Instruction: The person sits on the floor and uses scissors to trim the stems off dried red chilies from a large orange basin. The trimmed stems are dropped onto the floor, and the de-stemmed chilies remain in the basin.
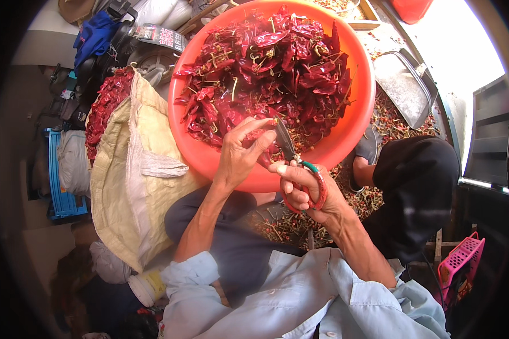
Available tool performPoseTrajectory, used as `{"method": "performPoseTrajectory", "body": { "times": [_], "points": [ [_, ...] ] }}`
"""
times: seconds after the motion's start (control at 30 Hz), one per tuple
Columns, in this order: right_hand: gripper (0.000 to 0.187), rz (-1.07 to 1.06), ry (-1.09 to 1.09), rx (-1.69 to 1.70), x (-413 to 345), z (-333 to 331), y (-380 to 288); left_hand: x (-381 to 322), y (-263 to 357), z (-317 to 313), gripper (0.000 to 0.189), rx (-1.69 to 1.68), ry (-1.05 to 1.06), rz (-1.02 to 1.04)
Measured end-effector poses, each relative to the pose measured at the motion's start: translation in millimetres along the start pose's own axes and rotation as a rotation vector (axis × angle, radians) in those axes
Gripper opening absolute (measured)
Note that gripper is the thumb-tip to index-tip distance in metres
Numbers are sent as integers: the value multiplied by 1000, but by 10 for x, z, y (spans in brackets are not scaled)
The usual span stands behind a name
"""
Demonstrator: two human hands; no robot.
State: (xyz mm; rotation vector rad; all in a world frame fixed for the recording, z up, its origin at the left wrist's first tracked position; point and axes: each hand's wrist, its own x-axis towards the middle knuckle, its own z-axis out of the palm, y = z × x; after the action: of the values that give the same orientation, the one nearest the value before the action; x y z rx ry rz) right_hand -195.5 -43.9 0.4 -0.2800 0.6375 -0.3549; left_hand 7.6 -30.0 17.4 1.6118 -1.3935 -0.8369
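Dried red chili peppers (246, 76) fill a wide orange plastic basin (360, 123) in front of me. Over its near rim, my left hand (248, 146) pinches a dried chili between thumb and fingers. My right hand (307, 186) grips scissors (285, 137) by their handles, which are wrapped in red and green. The blades point up and away from me, close beside the chili's stem end at my left fingertips. I cannot tell whether the blades touch the stem.
A pale yellow woven sack (114, 195) with more chilies (110, 106) leans left of the basin. Cut stems (364, 203) litter the floor around my foot. A metal dustpan (401, 87) lies at right. A pink plastic basket (462, 258) and a white bucket (142, 290) stand near me.
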Motion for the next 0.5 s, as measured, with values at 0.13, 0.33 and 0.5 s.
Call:
{"method": "performPoseTrajectory", "body": {
  "times": [0.13, 0.33, 0.5],
  "points": [
    [22, -65, 73, -33, -1, 19, 75, 31, -142, 70, 29, 88, 3, 22],
    [26, -51, 34, -40, 40, -77, 99, 69, -257, 106, 22, 14, 4, 25],
    [29, -60, -109, 106, 28, -137, 86, 121, -356, 184, 18, -264, 33, -111]
  ]
}}
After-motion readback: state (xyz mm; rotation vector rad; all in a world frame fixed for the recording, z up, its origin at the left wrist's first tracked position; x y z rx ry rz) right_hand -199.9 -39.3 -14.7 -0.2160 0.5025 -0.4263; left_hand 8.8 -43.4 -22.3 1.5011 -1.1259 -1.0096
